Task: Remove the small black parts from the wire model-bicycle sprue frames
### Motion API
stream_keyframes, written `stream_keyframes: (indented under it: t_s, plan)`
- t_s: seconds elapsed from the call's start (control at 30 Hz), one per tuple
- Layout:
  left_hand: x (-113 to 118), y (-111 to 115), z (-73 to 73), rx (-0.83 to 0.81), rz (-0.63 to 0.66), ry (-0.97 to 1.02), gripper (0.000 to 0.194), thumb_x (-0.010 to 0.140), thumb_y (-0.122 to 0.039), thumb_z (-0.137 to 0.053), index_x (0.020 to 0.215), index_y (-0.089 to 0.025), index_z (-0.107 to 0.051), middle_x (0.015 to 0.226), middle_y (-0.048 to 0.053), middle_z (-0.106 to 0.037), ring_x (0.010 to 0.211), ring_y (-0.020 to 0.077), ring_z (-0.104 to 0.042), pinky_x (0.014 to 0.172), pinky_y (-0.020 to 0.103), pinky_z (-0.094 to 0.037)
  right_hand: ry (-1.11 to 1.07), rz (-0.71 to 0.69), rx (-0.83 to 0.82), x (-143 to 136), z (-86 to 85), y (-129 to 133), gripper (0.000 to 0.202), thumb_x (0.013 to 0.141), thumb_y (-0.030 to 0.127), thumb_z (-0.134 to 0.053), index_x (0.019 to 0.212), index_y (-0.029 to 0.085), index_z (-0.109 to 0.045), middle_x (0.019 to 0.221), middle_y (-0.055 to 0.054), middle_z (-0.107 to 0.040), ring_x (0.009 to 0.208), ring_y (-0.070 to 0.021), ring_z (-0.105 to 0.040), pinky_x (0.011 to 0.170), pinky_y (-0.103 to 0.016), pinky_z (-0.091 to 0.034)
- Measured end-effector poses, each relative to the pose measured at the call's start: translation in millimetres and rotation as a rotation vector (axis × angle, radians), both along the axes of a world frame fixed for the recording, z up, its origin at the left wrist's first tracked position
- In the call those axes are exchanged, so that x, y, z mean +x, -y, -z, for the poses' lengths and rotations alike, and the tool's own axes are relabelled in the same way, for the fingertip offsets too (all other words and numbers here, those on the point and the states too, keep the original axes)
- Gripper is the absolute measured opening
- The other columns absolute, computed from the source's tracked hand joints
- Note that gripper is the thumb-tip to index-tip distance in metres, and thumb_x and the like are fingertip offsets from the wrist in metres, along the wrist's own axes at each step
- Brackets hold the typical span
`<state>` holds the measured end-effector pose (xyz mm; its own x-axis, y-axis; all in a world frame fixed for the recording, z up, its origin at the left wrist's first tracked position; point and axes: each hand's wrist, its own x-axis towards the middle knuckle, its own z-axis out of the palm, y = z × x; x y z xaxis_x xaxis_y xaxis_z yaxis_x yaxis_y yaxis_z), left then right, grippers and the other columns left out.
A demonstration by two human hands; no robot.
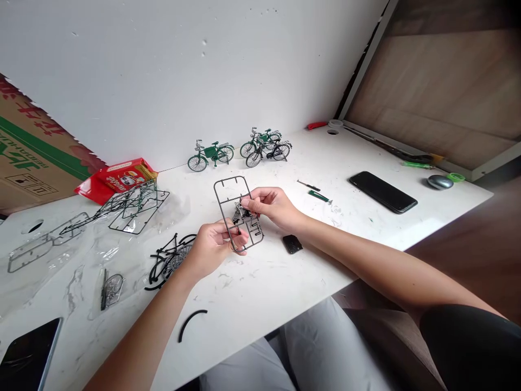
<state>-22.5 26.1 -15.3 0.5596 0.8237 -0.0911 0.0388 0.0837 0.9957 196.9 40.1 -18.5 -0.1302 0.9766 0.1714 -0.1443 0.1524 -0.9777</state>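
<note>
A black plastic parts frame [222, 203] is held up above the white table, tilted, with small parts still attached inside it. My left hand [215, 244] grips its lower left side, fingers closed. My right hand [272, 206] pinches the frame's upper right side, thumb over the small dark parts in the middle. Below and left of the frame, black bicycle parts with spoked wheels [173, 259] lie beside my left wrist. A small black rectangular piece [292, 244] rests under my right forearm.
Three model bicycles, including a green one [211, 153], stand at the back. Left are a red packet [126, 176], empty frames and plastic bags. A curved black strip [191, 323] lies in front. Phones [382, 191], small tools [319, 196] and a mouse [440, 182] lie around.
</note>
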Motion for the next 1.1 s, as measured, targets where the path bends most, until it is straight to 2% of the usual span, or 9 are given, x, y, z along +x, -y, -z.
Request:
stream_keyframes:
  t_s: [0.17, 0.33, 0.57, 0.9, 1.1]
  plan:
    - [-5.0, -2.2, -0.2, -0.184, 0.117, 0.098, 0.027, 0.075, -0.034, -0.092, 0.086, -0.014, -0.076, 0.074, -0.001, -0.057, 0.064, 0.0092, -0.058, 0.063, 0.029, -0.066, -0.018, -0.063, -0.007, -1.7, -2.2, 2.3, 0.036, 0.083, 0.051, -0.086, 0.09, 0.017, -0.075, 0.08, 0.0, -0.067, 0.067, -0.0103, -0.055, 0.062, -0.025, -0.045]
    - [-7.4, -0.9, -3.2, -0.291, 0.138, 0.279, 0.031, 0.079, -0.04, -0.091, 0.092, -0.014, -0.078, 0.077, 0.0, -0.06, 0.062, 0.0065, -0.057, 0.063, 0.023, -0.061, -0.038, -0.099, 0.008, -0.1, -6.5, 3.2, 0.036, 0.089, 0.05, -0.081, 0.081, 0.017, -0.068, 0.072, 0.003, -0.06, 0.064, -0.0094, -0.053, 0.059, -0.023, -0.043]
    - [-6.1, 6.7, -4.4, -0.437, 0.227, 0.423, 0.023, 0.082, -0.033, -0.089, 0.096, -0.017, -0.078, 0.073, -0.001, -0.059, 0.056, 0.0047, -0.054, 0.059, 0.021, -0.055, -0.115, -0.224, -0.031, -1.9, -7.4, 4.4, 0.039, 0.089, 0.048, -0.082, 0.077, 0.016, -0.064, 0.072, 0.003, -0.061, 0.06, -0.0077, -0.051, 0.059, -0.023, -0.044]
    - [-5.4, 4.8, -0.3, -0.399, 0.244, 0.44, 0.026, 0.078, -0.032, -0.092, 0.081, -0.015, -0.071, 0.069, -0.002, -0.057, 0.061, 0.0075, -0.054, 0.068, 0.025, -0.055, -0.143, -0.251, -0.07, -2.9, -6.4, 4.3, 0.039, 0.089, 0.048, -0.083, 0.077, 0.016, -0.064, 0.073, 0.002, -0.064, 0.059, -0.0075, -0.051, 0.057, -0.023, -0.042]
    - [-6.4, 3.1, -1.8, -0.296, 0.234, 0.378, 0.04, 0.079, -0.05, -0.089, 0.085, -0.014, -0.072, 0.07, 0.0, -0.058, 0.065, 0.0092, -0.057, 0.071, 0.026, -0.057, -0.15, -0.224, -0.07, -1.9, -7.6, 3.9, 0.04, 0.087, 0.049, -0.084, 0.076, 0.017, -0.062, 0.071, 0.004, -0.061, 0.059, -0.0076, -0.05, 0.056, -0.022, -0.043]
